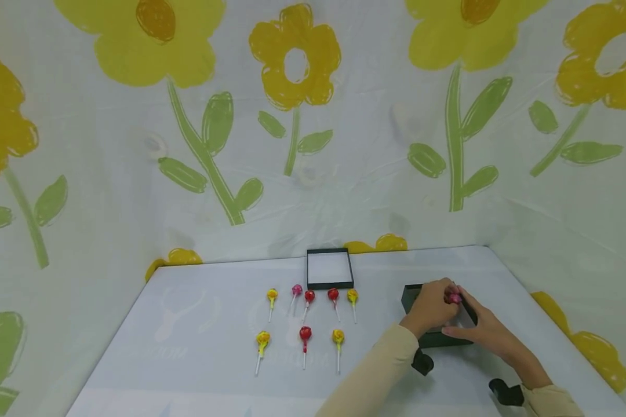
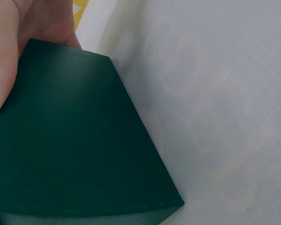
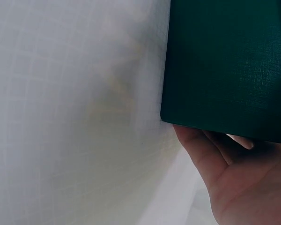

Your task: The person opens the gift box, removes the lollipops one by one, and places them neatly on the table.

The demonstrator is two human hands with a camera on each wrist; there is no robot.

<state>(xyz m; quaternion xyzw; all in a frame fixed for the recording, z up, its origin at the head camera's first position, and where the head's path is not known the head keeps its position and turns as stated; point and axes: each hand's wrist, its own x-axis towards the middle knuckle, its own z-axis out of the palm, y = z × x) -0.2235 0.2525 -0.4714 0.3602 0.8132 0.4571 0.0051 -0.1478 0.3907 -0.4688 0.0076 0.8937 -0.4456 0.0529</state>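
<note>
At the right of the table stands a dark green box [image 1: 443, 340], with both hands over it in the head view. My left hand [image 1: 434, 306] reaches over the box and pinches a pink lollipop [image 1: 454, 298] at its fingertips. With thumb and fingers spread around the box's right side, my right hand [image 1: 486, 331] grips it. Much of the box's inside is hidden by the hands. In the left wrist view a smooth green wall of the box [image 2: 79, 126] fills the left side. The right wrist view shows another side of the box [image 3: 229, 65], fingers behind it.
Left of the box, two rows of lollipops lie on the white table: several yellow [image 1: 262, 338], three red [image 1: 305, 333] and one pink lollipop [image 1: 297, 289]. A shallow dark-rimmed tray or lid [image 1: 330, 285] lies at the back edge. A flowered cloth [image 1: 365, 174] hangs behind.
</note>
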